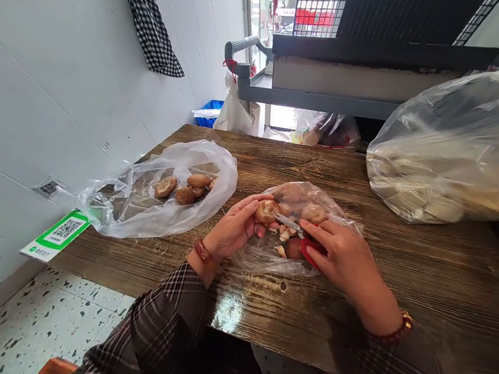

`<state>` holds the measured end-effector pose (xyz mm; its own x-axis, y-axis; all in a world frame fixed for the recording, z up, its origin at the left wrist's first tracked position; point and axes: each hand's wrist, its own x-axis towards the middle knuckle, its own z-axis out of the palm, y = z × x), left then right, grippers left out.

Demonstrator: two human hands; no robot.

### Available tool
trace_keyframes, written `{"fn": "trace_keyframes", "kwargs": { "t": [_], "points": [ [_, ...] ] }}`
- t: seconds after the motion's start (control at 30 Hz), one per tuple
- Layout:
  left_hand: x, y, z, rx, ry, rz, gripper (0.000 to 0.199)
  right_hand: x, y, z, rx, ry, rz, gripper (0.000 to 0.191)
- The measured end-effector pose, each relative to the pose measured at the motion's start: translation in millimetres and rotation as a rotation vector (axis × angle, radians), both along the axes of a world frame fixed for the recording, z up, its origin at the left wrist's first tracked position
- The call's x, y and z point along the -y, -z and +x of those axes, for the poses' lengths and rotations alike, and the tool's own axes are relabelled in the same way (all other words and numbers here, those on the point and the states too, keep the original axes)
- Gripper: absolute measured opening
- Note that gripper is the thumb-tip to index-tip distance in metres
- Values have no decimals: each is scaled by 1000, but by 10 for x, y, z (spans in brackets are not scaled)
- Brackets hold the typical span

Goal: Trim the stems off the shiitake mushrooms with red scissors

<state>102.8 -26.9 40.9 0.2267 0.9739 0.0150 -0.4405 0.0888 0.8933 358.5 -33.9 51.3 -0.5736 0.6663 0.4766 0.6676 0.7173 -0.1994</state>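
Between its thumb and fingers, my left hand (238,224) grips a brown mushroom (267,212), its underside turned toward the right. My right hand (342,252) is closed around red-handled scissors (310,251), whose metal blades reach to the mushroom's underside. Beneath both hands lies a clear plastic bag (261,258) with more mushrooms (314,213) and several cut stems (286,234) on it. Left of my hands, a white plastic bag (148,228) is spread wide, with several loose mushrooms (185,195) inside.
A large clear bag of pale flat pieces (443,186) stands at the right rear of the wooden table (273,304). A green-and-white QR code card (59,236) is at the left edge by the wall. Behind the table stands a grey metal cart frame (315,101).
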Motion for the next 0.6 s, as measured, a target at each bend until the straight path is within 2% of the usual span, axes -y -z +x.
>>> {"fn": "trace_keyframes", "kwargs": {
  "t": [0.13,0.3,0.43,0.6],
  "points": [
    [-28,19,-14,4,-10,-33,47,-6,1,6,-39,-28,6,36],
    [-11,15,-16,2,55,-53,52,-13,48,19,-55,-27,-7,36],
    [11,25,-9,-72,62,-4,57,-23,49,40,-41,-23,-59,37],
    [-10,72,-10,-212,34,113,48,-22,28,64,-13,-17,-107,37]
  ]
}}
